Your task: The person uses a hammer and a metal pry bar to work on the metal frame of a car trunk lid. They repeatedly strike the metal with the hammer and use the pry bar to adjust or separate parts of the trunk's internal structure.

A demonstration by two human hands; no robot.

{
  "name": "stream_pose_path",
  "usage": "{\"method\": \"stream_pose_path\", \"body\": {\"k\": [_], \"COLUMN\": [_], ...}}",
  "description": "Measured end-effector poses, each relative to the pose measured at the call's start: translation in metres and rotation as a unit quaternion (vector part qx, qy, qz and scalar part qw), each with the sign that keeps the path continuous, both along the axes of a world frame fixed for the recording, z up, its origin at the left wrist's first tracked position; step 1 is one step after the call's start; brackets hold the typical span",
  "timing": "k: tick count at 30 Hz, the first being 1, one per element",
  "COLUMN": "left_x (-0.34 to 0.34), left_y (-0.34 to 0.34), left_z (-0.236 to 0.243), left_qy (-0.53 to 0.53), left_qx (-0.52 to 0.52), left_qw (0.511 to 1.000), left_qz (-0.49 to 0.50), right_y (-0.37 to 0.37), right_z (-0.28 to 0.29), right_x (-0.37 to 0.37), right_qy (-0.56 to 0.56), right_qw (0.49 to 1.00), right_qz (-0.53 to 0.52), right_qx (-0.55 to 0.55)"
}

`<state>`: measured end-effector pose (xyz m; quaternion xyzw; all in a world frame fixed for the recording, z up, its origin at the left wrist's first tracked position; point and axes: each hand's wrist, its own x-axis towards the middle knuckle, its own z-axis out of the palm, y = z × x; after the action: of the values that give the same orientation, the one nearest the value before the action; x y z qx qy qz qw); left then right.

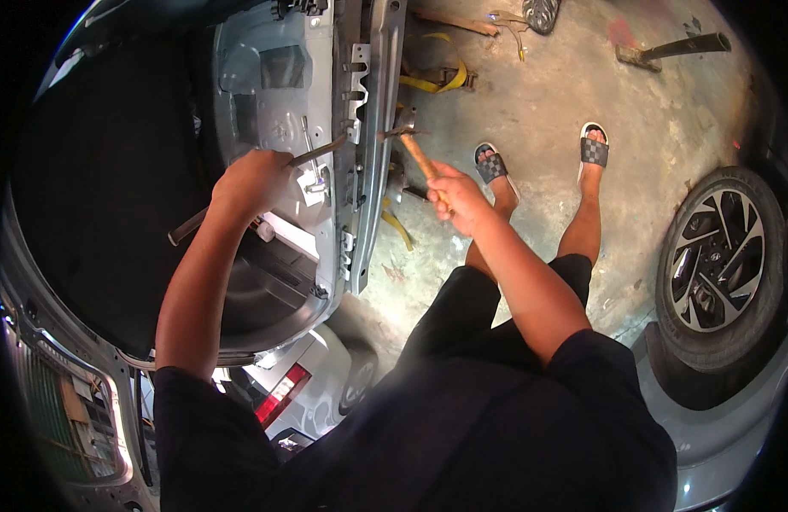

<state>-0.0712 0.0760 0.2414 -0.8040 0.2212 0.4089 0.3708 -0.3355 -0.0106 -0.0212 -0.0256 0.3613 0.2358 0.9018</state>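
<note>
My left hand [250, 186] is wrapped round a long dark metal bar [320, 152], over the open rear of a grey car body. The bar's far tip meets or lies very near a notched metal bracket [357, 85] along the rear panel [380, 60]; I cannot tell if it touches. My right hand [455, 199] grips a hammer [418, 156] by its wooden handle. Its head is at the panel's outer side, apart from the bar's tip. A thin metal tool [307, 132] lies inside the car body near my left hand.
A yellow strap [437, 86] and a mallet-like tool with a dark handle [688, 45] lie on the concrete floor. At the right stands a car wheel [765, 226]. A white car with a red tail light [283, 395] is at the lower left.
</note>
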Motion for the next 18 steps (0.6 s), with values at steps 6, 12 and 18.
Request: {"method": "stream_pose_path", "body": {"k": [6,12,18], "left_x": [-0.004,-0.011,-0.016], "left_y": [0.0,-0.003,-0.024], "left_z": [0.003,0.004,0.012], "left_qy": [0.009,-0.016,-0.035], "left_qx": [0.013,-0.018,-0.004], "left_qw": [1.0,1.0,0.999], "left_qz": [-0.005,-0.004,0.012], "right_y": [0.004,-0.034,-0.019], "right_z": [-0.002,0.002,-0.047], "right_x": [0.022,0.03,0.012], "right_qy": [0.152,-0.078,0.204], "right_qw": [0.98,0.997,0.972], "right_qz": [-0.1,-0.018,-0.098], "right_qx": [-0.08,0.017,-0.069]}}
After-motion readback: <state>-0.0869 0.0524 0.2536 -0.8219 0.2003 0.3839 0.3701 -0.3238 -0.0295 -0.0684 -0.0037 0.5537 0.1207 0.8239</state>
